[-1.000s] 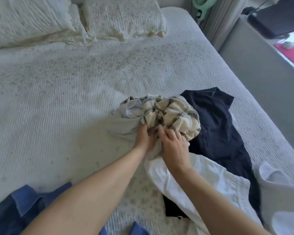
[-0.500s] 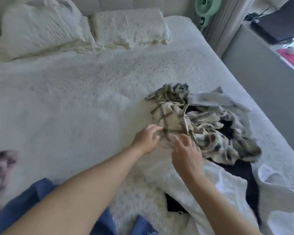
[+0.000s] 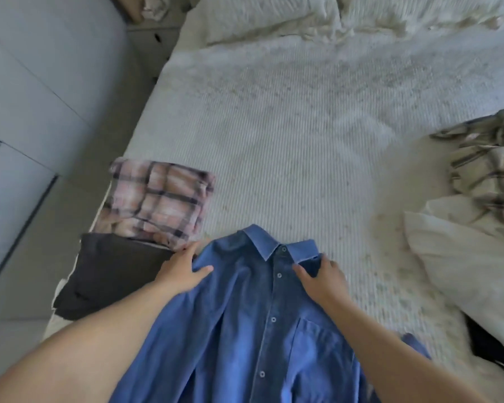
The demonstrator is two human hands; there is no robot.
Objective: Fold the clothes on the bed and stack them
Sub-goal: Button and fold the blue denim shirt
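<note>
A blue denim shirt (image 3: 253, 324) lies front up on the bed, collar pointing away from me, buttons done up. My left hand (image 3: 181, 271) grips its left shoulder with the thumb on top. My right hand (image 3: 322, 274) holds the right shoulder just beside the collar. To the left a folded pink plaid shirt (image 3: 160, 202) and a folded dark garment (image 3: 108, 274) lie side by side near the bed's edge. At the right lie a crumpled cream plaid shirt (image 3: 486, 167) and a white garment (image 3: 460, 257).
The white ribbed bedspread (image 3: 297, 141) stretches ahead, with pillows (image 3: 274, 16) at the head of the bed. Grey wardrobe doors (image 3: 26, 97) and floor run along the left side. A dark garment (image 3: 489, 344) lies at the lower right.
My hands let go of the cream plaid shirt at the right and now hold the blue shirt's shoulders. My view swung left, showing the folded pieces.
</note>
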